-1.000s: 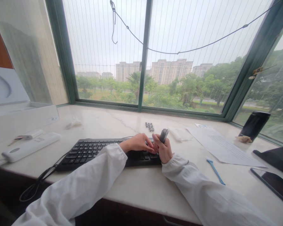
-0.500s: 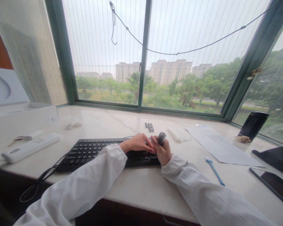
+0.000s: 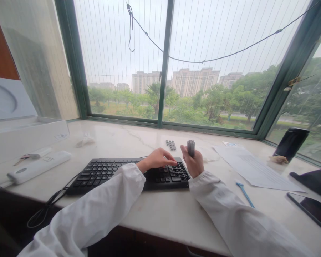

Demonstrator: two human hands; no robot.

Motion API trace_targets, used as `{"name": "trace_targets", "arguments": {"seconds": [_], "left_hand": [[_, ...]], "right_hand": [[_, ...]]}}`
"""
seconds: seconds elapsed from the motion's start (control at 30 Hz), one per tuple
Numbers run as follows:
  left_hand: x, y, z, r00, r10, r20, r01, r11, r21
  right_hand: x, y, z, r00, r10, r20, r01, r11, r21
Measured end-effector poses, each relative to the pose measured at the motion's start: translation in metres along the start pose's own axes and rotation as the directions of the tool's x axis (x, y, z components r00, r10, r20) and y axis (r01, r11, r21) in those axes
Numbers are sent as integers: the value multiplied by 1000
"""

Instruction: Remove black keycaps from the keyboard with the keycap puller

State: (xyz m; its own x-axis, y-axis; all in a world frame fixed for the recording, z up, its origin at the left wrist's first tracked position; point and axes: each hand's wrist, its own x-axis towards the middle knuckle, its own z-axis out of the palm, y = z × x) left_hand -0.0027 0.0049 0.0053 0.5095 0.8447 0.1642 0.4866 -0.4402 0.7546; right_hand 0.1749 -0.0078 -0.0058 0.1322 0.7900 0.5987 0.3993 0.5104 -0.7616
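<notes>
A black keyboard (image 3: 96, 171) lies across the white tabletop, its left part partly behind my left sleeve. My left hand (image 3: 157, 159) reaches over its right part, fingers stretched out, a fingertip touching the number pad keys (image 3: 178, 175). Beyond the pad's right edge, my right hand (image 3: 194, 165) is closed around a dark grey ridged object (image 3: 190, 147) standing upright from the fist; its lower part is hidden in the palm. Several small grey keycaps (image 3: 170, 144) sit in a group behind the keyboard.
A blue tool (image 3: 244, 194) and a printed sheet (image 3: 251, 166) lie to the right, with a phone (image 3: 311, 210) at the edge. A dark upright device (image 3: 291, 144) leans near the window. Left are a white power strip (image 3: 40, 166), a white box (image 3: 29, 137) and a black cable (image 3: 46, 207).
My right hand has moved right, away from my left hand, still holding the dark grey object, now more upright. The number pad has come into sight. My left hand stays over the keyboard.
</notes>
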Motion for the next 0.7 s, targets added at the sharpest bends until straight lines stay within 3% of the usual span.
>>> {"name": "trace_targets", "arguments": {"seconds": [0.23,0.7], "left_hand": [[1,-1,0,963,-59,-263,54,998,-27],[3,-1,0,924,53,-378,-25,997,79]], "right_hand": [[5,9,4,980,23,197,18,979,-204],[8,18,5,972,55,227,20,950,-312]]}}
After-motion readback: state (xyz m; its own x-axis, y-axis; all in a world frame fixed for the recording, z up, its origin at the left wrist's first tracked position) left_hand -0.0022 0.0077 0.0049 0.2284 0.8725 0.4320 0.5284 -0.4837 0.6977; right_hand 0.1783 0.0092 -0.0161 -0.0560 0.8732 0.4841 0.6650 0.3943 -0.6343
